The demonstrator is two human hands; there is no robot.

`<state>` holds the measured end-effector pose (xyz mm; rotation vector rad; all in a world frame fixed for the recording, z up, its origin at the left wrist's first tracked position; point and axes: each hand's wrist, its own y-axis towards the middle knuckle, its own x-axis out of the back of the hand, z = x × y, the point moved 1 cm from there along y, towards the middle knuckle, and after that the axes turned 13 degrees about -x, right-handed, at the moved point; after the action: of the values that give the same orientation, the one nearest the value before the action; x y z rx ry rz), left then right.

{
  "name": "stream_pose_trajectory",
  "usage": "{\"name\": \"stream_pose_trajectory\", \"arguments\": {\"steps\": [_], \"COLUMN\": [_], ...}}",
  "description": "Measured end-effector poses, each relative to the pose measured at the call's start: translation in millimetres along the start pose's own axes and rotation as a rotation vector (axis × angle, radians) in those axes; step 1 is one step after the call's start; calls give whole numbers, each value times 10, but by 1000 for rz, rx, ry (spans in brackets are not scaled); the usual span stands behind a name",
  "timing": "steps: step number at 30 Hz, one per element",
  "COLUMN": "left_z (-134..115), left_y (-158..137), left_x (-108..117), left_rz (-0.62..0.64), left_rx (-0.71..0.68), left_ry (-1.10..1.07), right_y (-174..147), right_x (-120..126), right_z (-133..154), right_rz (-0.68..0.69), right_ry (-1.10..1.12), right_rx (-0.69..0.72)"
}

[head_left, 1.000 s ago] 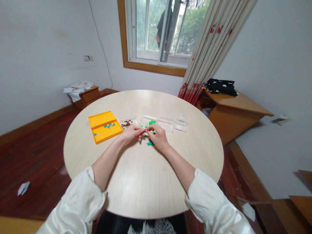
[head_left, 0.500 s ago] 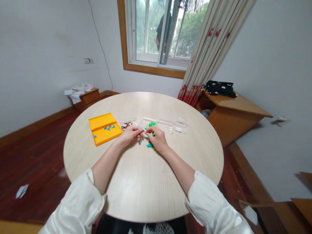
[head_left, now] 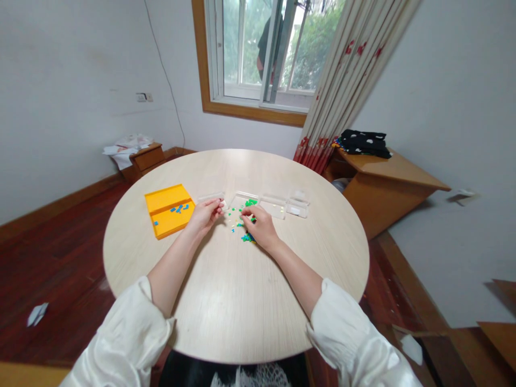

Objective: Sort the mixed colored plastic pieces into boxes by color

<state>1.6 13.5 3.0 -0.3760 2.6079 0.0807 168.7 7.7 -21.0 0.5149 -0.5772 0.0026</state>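
My left hand (head_left: 206,216) is closed over the near side of a clear tray (head_left: 213,195), its thumb and fingers pressed together. A small dark speck shows at the fingertips, too tiny to name, and the hand hides most of the tray's contents. My right hand (head_left: 261,228) hovers over the small building pieces, thumb and forefinger pinched; whatever may be between them is too small to make out. Under and beside it lie green pieces (head_left: 250,202) by another clear tray (head_left: 246,194) and a blue and green cluster (head_left: 247,237). Several tiny loose bits (head_left: 233,230) lie between the hands.
An open yellow case (head_left: 165,234) with several blue pieces (head_left: 179,208) stands at the left. Right of the hands are a clear tray (head_left: 278,215) with a few pale bits and a small clear box (head_left: 298,210). All rest on a round wooden table (head_left: 237,301).
My hands were together over the middle, fingertips nearly touching. The left hand has moved left, over the tray of brown pieces, while the right has stayed about where it was.
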Motion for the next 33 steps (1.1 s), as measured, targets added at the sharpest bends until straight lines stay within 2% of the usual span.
{"name": "stream_pose_trajectory", "arguments": {"steps": [6,14,22,33], "left_z": [-10,-28,1,-7], "left_y": [17,39,55,52], "left_x": [-2,-3,24,24], "left_rz": [-81,-214,-211,-222], "left_rx": [13,31,28,55], "left_ry": [-79,-168,-183,-176], "right_y": [2,-54,-86,-85], "right_x": [-10,-27,-2,-31], "right_z": [-7,15,59,30], "right_rz": [19,178,240,234], "right_ry": [-65,-302,-434,-374], "right_rx": [30,85,142,131]}}
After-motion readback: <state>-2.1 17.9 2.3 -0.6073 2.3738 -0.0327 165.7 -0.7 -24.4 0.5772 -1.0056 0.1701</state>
